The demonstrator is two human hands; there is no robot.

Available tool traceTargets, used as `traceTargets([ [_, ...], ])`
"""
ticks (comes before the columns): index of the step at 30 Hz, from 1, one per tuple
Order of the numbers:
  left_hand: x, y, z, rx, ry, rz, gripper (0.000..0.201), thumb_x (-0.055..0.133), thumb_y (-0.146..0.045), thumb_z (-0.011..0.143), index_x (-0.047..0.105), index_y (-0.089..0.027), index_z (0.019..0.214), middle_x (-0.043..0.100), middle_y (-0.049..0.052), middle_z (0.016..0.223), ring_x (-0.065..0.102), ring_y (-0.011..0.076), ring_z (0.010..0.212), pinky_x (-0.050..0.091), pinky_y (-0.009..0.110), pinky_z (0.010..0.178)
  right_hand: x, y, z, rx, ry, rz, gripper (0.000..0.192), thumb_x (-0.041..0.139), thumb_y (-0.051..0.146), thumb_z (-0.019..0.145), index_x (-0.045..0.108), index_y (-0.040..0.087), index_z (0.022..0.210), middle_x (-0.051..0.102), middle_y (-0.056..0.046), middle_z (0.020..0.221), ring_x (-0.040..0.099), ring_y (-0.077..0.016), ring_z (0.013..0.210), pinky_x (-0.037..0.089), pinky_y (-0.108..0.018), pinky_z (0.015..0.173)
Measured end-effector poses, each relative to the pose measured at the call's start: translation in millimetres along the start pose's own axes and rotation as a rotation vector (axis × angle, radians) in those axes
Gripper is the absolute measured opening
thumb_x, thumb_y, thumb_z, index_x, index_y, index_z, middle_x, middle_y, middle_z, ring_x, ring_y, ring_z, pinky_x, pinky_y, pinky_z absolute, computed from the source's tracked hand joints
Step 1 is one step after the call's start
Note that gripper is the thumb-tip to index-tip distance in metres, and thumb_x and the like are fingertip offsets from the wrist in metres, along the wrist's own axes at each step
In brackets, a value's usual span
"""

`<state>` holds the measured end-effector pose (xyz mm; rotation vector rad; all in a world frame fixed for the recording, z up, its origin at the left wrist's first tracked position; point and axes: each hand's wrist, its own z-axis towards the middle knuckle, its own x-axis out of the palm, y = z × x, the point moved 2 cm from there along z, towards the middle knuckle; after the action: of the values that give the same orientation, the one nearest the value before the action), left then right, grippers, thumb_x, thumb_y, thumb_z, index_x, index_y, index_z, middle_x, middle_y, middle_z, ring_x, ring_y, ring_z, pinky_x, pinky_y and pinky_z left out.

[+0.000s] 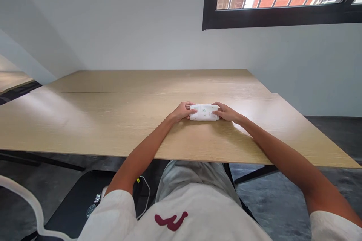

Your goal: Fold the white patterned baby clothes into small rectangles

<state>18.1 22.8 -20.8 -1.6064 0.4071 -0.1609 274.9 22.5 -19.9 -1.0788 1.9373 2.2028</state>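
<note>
A small white folded bundle with faint green prints [204, 112] lies crosswise between my hands, at or just above the tabletop. It looks soft, but its exact kind cannot be made out. My left hand [184, 111] grips its left end, thumb on the near face and fingers behind. At the right end my right hand [223, 112] pinches it in the same way, with the thumb on the front. Part of the fingers on both hands is hidden behind the bundle.
The light wooden table [98, 120] has a seam across its far part. Behind it are a pale wall [135, 19] and a dark-framed window [268, 17]. A black chair seat [76, 196] with a wristwatch [91, 210] stands at lower left, near a white curved tube [31, 199].
</note>
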Motion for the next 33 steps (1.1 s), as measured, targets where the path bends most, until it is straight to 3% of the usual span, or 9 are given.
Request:
traceTargets([
  [4,3.6,-3,-4,-0.036,0.071,0.031,0.058,0.083,-0.027,0.074,0.058,-0.015,0.125,0.063,0.001,0.078,0.050,0.0072,0.052,0.041,0.018,0.044,2,-4,1,-0.115,-0.116,-0.210,0.053,0.060,0.055,0.087,0.056,0.017,0.124,0.056,-0.001,0.075,0.050,-0.0179,0.063,0.037,-0.027,0.056],
  [9,4.5,-6,-6,-0.057,0.126,0.066,0.065,0.077,-0.025,0.078,0.054,-0.015,0.137,0.060,0.000,0.078,0.048,0.0070,0.050,0.045,0.020,0.044,9,-8,2,-0.304,-0.202,-0.364,0.033,0.057,0.051,0.090,0.060,0.018,0.091,0.056,-0.002,0.070,0.050,-0.0189,0.062,0.039,-0.030,0.057],
  [11,4.7,-6,-5,-0.074,0.115,0.085,0.066,0.076,-0.026,0.078,0.053,-0.013,0.139,0.059,0.000,0.077,0.048,0.0076,0.049,0.044,0.021,0.043,10,-6,2,-0.447,-0.236,-0.404,0.030,0.056,0.047,0.091,0.058,0.018,0.083,0.062,-0.008,0.088,0.058,-0.0234,0.079,0.045,-0.034,0.067],
  [14,4.7,-5,-4,-0.077,0.118,0.120,0.068,0.076,-0.030,0.077,0.054,-0.012,0.138,0.059,0.001,0.077,0.048,0.0087,0.050,0.043,0.022,0.043,11,-2,1,-0.615,-0.217,-0.396,0.024,0.054,0.042,0.095,0.057,0.019,0.090,0.060,-0.013,0.121,0.057,-0.0284,0.109,0.047,-0.040,0.088],
  [19,2.4,-7,-4,-0.058,0.157,0.190,0.064,0.073,-0.038,0.077,0.059,-0.014,0.134,0.063,0.004,0.084,0.052,0.0118,0.057,0.046,0.025,0.049,11,2,1,-0.587,-0.150,-0.357,0.020,0.051,0.039,0.098,0.056,0.020,0.094,0.065,-0.009,0.104,0.060,-0.0250,0.092,0.047,-0.038,0.079],
  [22,1.2,-10,-4,0.085,0.147,0.360,0.055,0.068,-0.041,0.078,0.065,-0.014,0.126,0.066,0.008,0.098,0.061,0.0182,0.077,0.052,0.029,0.066,12,4,1,-0.583,-0.179,-0.347,0.021,0.052,0.039,0.097,0.057,0.019,0.092,0.064,-0.007,0.093,0.058,-0.0230,0.084,0.045,-0.035,0.075],
  [26,1.4,-12,-5,0.275,0.042,0.612,0.047,0.067,-0.048,0.077,0.073,-0.016,0.111,0.062,0.011,0.118,0.060,0.0257,0.105,0.051,0.035,0.088,14,4,1,-0.554,-0.183,-0.317,0.021,0.055,0.039,0.095,0.059,0.019,0.091,0.063,-0.006,0.090,0.057,-0.0213,0.078,0.044,-0.033,0.068],
  [33,6.3,-11,-8,0.324,0.205,0.504,0.045,0.065,-0.047,0.080,0.068,-0.014,0.110,0.067,0.009,0.111,0.060,0.0236,0.104,0.050,0.032,0.086,15,3,0,-0.575,-0.193,-0.340,0.023,0.056,0.040,0.094,0.058,0.019,0.085,0.059,-0.006,0.084,0.055,-0.0206,0.075,0.044,-0.033,0.066],
])
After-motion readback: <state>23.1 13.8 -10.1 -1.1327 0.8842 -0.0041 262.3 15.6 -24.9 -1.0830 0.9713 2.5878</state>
